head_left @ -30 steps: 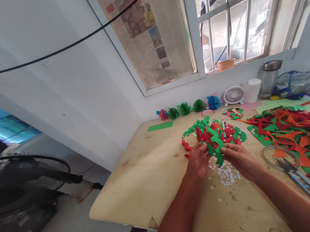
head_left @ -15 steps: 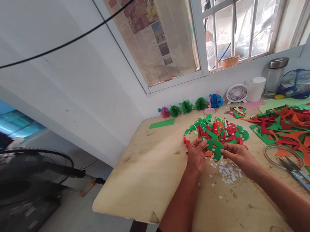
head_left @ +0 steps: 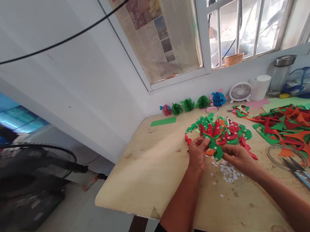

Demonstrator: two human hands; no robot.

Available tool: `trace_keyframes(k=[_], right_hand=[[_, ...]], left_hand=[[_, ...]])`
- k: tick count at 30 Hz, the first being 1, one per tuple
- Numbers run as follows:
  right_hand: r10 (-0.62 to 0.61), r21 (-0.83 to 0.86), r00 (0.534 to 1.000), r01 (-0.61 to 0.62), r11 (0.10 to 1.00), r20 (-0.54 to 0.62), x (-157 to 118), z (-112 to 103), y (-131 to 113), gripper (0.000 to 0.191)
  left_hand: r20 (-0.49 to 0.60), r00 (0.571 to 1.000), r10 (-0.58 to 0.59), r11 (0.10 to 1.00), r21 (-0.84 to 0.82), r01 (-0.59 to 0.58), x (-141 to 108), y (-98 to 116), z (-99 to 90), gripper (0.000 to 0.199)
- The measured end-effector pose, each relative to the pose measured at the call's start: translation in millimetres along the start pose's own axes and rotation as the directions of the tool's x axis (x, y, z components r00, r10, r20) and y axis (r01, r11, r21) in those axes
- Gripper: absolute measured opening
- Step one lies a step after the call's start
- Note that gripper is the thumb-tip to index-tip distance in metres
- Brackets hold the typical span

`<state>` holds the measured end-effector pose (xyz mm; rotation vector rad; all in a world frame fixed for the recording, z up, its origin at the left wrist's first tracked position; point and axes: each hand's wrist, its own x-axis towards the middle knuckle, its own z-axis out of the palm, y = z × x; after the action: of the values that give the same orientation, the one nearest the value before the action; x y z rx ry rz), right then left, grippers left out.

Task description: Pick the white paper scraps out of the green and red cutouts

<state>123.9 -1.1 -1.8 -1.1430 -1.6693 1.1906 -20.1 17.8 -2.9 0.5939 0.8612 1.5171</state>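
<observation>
A curvy green paper cutout point(head_left: 218, 154) with small white squares on it is held up over the table between both hands. My left hand point(head_left: 198, 154) pinches its left end between thumb and fingers. At the right edge, my right hand point(head_left: 237, 158) is closed on the same cutout, its fingertips partly hidden behind the paper. Just beyond lies a pile of red, green and orange paper cutouts point(head_left: 233, 131), many dotted with white squares. Loose small white squares point(head_left: 229, 173) are scattered on the table below my right hand.
Scissors point(head_left: 302, 176) and a clear ring point(head_left: 271, 157) lie at the right beside a heap of paper scraps point(head_left: 296, 130). Folded paper figures point(head_left: 187, 104), a small white fan point(head_left: 240, 92) and a glass bottle point(head_left: 280, 77) line the wall. A green strip point(head_left: 163, 121) lies at the left.
The green cutout has turned or folded in my hands and now looks narrower. My right hand has shifted slightly. The whole view has moved a little.
</observation>
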Motion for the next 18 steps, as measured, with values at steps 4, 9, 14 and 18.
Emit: trace_keyframes(k=[4,9,14,18], right_hand=[[0.009,-0.006,1.000,-0.009,1.000,-0.001,-0.5,0.4,0.7,0.030],[-0.002,-0.008,1.000,0.002,1.000,-0.023,-2.0,1.9,3.1,0.028],[-0.031,-0.034,0.999,0.031,0.999,-0.017,-2.9,2.3,-0.1,0.029],[-0.033,-0.049,0.999,0.033,0.998,-0.014,-2.4,2.4,-3.0,0.030]], left_hand=[[-0.015,1.000,-0.014,1.000,0.006,0.014,-0.5,1.3,0.7,0.035],[-0.022,1.000,-0.018,1.000,0.016,0.019,-0.9,2.3,1.2,0.036],[-0.033,0.999,-0.015,0.999,0.028,0.016,-1.7,1.9,1.7,0.038],[-0.046,0.999,-0.014,1.000,0.026,0.015,-1.4,1.0,1.7,0.039]])
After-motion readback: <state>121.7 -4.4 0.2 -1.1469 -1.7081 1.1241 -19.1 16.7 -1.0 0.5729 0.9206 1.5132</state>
